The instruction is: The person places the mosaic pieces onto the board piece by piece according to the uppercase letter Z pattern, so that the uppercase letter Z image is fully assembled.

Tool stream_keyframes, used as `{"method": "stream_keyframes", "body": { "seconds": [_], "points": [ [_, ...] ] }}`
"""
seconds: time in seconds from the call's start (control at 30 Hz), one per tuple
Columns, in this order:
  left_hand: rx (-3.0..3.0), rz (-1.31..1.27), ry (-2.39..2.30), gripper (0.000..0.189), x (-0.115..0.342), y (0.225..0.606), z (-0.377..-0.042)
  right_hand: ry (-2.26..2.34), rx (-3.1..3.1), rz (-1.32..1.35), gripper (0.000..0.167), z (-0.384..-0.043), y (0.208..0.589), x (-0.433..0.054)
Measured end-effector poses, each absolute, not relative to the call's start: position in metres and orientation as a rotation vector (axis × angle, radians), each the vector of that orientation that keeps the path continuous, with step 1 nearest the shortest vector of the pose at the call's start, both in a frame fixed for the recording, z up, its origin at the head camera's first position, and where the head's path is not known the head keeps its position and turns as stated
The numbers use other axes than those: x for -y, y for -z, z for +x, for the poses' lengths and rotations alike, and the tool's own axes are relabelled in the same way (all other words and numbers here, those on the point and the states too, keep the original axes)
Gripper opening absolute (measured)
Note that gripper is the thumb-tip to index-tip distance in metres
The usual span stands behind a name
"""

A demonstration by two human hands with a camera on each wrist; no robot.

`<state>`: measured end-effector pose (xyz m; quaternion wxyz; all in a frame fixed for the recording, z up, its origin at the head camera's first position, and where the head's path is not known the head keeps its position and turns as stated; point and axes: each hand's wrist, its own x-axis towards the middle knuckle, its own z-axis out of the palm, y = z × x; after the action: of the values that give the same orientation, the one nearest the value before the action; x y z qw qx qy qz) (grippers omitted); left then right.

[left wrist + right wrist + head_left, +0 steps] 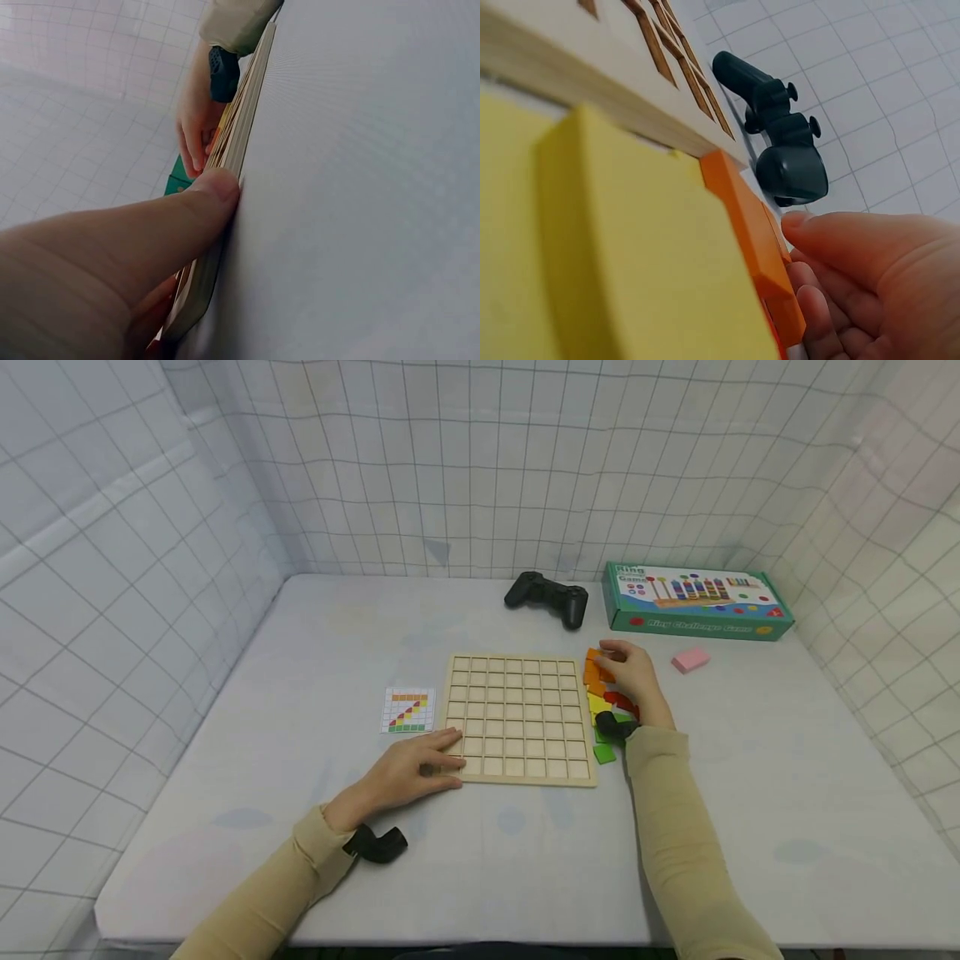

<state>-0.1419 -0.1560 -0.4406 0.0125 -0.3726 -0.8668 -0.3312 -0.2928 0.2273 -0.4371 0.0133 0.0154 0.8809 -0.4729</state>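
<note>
A wooden grid board [517, 783] lies flat on the white table, its cells bare. My left hand [408, 768] rests at its near left corner, fingers extended over the rim; in the left wrist view the thumb [214, 184] touches the board's side. Along the right edge lie orange blocks [594, 685], yellow blocks [597, 703], red blocks [621, 700] and green blocks [604, 753]. At the far end of that row, my right hand [636, 675] pinches an orange block [776, 232] between thumb and fingers. The sleeve and wrist camera partly hide the blocks.
Left of the board is a pattern card [408, 710] with coloured squares. A black game controller [547, 597] lies beyond the board. The green game box [697, 602] stands at the back right, with a pink block [690, 660] in front of it.
</note>
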Motion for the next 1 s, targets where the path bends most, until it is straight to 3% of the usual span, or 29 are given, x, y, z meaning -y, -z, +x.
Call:
{"method": "stream_keyframes", "body": {
  "seconds": [1.0],
  "points": [
    [2.62,-1.229,0.999,0.029,0.1543,0.4443,-0.1424,1.532,-2.807,0.064,0.034,-0.2912,0.4357,-0.2214]
  ]
}}
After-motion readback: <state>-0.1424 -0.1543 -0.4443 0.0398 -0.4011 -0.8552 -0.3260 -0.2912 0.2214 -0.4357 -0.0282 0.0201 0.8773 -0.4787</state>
